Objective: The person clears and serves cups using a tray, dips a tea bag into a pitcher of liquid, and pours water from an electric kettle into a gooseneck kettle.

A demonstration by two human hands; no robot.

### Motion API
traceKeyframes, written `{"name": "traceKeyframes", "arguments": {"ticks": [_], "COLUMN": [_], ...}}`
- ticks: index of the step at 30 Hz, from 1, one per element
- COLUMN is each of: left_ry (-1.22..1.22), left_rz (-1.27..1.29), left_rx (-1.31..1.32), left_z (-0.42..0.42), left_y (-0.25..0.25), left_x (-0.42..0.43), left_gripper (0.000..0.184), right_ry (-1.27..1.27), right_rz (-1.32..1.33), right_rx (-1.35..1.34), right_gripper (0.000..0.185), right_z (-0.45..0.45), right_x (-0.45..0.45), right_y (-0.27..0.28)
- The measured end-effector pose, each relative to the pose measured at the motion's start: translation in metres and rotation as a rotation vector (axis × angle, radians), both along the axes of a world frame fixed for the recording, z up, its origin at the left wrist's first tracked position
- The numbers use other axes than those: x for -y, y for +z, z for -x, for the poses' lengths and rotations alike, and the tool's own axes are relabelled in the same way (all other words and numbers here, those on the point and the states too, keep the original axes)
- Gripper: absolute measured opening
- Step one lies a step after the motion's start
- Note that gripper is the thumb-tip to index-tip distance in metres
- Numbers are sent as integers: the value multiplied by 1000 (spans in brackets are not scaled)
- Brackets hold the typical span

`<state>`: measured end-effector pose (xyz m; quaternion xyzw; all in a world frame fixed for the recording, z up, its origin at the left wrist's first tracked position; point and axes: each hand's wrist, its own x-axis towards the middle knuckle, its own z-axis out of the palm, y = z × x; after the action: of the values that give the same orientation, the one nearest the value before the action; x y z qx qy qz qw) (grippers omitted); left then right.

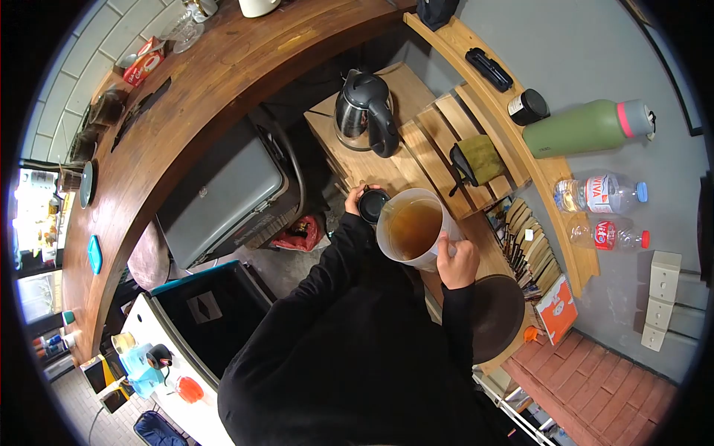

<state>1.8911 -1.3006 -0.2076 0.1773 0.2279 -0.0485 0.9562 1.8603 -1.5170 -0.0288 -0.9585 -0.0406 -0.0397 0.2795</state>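
Note:
My right hand (457, 262) grips the handle side of a translucent plastic pitcher (446, 215), seen from above, with brown liquid (413, 230) inside. Just left of the pitcher, my left hand (358, 199) has its fingers curled round a small, round black cup-like thing (372, 205); whether it is a cup or a lid is hard to make out. Both are held close together in front of my body, over the wooden surface. Beyond them, a black and steel electric kettle (361, 108) stands on a wooden board (405, 82).
A green bottle (580, 130), two plastic bottles and a black jar (528, 108) stand on the right shelf (513, 126). A green pouch (483, 160) lies on wooden slats. Left are a grey bin (223, 186) and a curved wooden counter (186, 119). A dark round disc (498, 316) is at right.

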Motion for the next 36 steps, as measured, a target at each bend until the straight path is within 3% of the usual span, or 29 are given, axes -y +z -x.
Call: {"name": "traceKeyframes", "arguments": {"ticks": [11, 36], "left_ry": [-17, 0], "left_rz": [-47, -12], "left_rx": [-8, -46], "left_z": [-2, -1], "left_y": [-19, -7], "left_x": [-2, -5], "left_gripper": [42, 40], "right_ry": [39, 29], "right_rz": [7, 46], "right_rx": [-11, 3], "right_gripper": [47, 50], "right_z": [0, 0], "right_x": [-6, -19], "right_y": [-1, 3]}}
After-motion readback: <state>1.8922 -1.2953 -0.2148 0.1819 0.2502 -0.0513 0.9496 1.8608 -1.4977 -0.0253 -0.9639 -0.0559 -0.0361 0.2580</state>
